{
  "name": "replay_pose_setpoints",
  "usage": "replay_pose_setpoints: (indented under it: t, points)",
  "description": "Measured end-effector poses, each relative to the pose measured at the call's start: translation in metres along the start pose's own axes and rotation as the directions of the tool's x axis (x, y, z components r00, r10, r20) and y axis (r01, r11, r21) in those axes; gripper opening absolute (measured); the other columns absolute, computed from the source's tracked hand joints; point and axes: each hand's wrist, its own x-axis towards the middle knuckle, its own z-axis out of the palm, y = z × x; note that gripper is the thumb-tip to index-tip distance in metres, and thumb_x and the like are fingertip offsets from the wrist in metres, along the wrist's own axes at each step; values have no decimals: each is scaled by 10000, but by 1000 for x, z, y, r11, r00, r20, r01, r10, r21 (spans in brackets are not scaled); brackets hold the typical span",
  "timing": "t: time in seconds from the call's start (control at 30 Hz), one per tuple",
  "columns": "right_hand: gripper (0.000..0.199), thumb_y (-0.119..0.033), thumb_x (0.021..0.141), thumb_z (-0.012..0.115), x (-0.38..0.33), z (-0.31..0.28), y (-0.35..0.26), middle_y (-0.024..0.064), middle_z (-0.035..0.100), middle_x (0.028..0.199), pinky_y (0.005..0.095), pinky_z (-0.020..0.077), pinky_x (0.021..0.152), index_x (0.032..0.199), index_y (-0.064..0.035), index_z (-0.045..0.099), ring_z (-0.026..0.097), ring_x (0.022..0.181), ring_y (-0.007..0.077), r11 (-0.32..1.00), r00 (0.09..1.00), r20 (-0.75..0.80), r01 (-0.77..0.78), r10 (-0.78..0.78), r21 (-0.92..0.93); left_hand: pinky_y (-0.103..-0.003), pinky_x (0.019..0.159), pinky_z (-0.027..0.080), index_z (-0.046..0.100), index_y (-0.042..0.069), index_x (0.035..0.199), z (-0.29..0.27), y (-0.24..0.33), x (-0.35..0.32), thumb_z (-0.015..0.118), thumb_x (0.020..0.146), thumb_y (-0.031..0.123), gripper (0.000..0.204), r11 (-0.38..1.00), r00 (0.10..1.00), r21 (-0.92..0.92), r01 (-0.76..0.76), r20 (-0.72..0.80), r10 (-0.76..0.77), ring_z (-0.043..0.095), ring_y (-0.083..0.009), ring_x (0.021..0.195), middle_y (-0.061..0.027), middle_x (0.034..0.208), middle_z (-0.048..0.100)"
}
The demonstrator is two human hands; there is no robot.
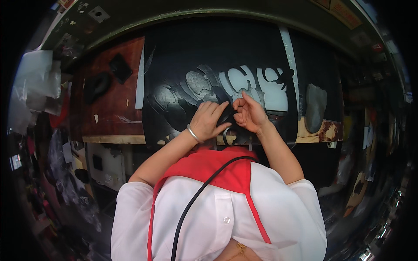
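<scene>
My left hand point(210, 120), with a bangle at its wrist, rests palm down over a black sheet point(217, 43), fingers stretched and thumb apart. Beneath and beside its fingertips lie dark sole-shaped pieces point(165, 96). To its right my right hand point(251, 114) is raised with fingers curled in; whatever they hold, if anything, is hidden. Just beyond it are white sole-shaped pieces point(238, 79) and a larger white piece point(276, 97). A grey textured sole-shaped piece point(198, 81) lies past my left fingertips. Near the front edge, between my hands, stands a black curved strip point(227, 136).
A grey sole-shaped block point(315, 108) lies at the right. Black pieces point(120, 68) sit on the reddish board point(111, 108) at left. Pale strips point(140, 80) border the black sheet. A green machine beam point(183, 13) spans the back. A black cable point(198, 195) crosses my front.
</scene>
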Motion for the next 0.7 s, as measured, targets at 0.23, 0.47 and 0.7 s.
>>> replay_pose_setpoints:
  t: [0.23,0.47,0.7]
  points:
    - [311,-275,784,747,-2,37,35,223,589,1195,341,547,545,910,-33,595,661,599,289,-209,622,366,312,-692,-927,-238,566,478,625,-19,1121,1,-35,15,697,880,140,297,277,665,-847,453,115,-738,595,-94,618,-33,735,632]
    - [417,-372,806,718,7,41,47,163,539,1355,440,552,592,963,-18,567,678,696,365,-486,823,353,108,-446,-867,-213,483,380,631,26,829,-150,-57,68,658,902,126,126,432,704,-900,-54,-341,-622,466,-36,521,16,633,537]
    - [286,-250,862,713,24,51,43,125,635,652,361,500,515,857,17,609,661,571,242,49,955,109,127,-277,-991,-322,700,541,675,45,999,-162,-52,26,746,752,233,318,999,856,-38,-21,-518,-2,679,-254,764,-137,863,679]
